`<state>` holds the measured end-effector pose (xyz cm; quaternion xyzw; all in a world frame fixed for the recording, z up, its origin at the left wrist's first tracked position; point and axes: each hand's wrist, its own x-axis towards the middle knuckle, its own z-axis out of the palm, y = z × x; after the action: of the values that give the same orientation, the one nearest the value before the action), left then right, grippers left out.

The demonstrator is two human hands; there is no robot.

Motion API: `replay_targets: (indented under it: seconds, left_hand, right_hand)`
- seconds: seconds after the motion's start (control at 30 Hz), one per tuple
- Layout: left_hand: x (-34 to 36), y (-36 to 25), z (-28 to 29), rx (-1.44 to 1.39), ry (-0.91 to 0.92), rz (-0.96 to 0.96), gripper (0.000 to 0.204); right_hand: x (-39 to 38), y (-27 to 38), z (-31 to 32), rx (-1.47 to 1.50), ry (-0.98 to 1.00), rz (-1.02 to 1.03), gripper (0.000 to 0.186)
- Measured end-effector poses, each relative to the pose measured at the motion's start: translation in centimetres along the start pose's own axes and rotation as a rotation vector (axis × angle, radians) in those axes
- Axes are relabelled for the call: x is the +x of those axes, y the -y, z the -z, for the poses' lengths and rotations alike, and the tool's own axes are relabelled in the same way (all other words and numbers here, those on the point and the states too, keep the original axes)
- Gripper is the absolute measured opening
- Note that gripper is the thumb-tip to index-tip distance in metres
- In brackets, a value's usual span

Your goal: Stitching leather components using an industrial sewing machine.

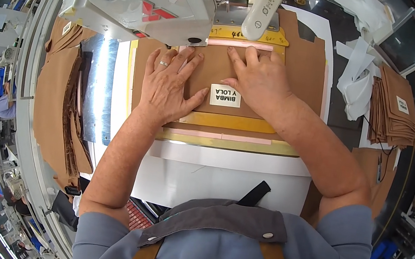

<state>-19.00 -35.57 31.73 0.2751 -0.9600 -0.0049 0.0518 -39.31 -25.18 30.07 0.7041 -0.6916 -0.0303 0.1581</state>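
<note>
Head view: brown panel (214,71) lies flat mid-frame under the 2 hands, white label (225,96) with black print on it between them. Left hand (166,85): palm down, fingers spread on panel, gripping nothing, ring on 1 finger; fingertips just beside white machine head (152,1). Right hand (262,81): fingers half curled, index tip just below far pink strip (242,44), thumb near label; no grip visible. Yellow bar (235,122) sits on the label's near side. Brown stack (392,110) off right, more brown panels (51,105) off left.
</note>
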Motion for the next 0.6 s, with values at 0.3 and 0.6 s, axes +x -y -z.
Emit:
replay_targets:
  seconds: [0.3,0.6]
  left_hand:
    - [-0.5,1.4,0.2,0.061,-0.005,0.033,0.080]
    - [-1.1,2.4,0.3,0.162,0.005,0.086,0.080]
  right_hand:
    - [1.0,0.9,0.0,0.067,-0.044,0.020,0.067]
    - [1.5,1.5,-0.4,0.134,-0.138,0.024,0.061]
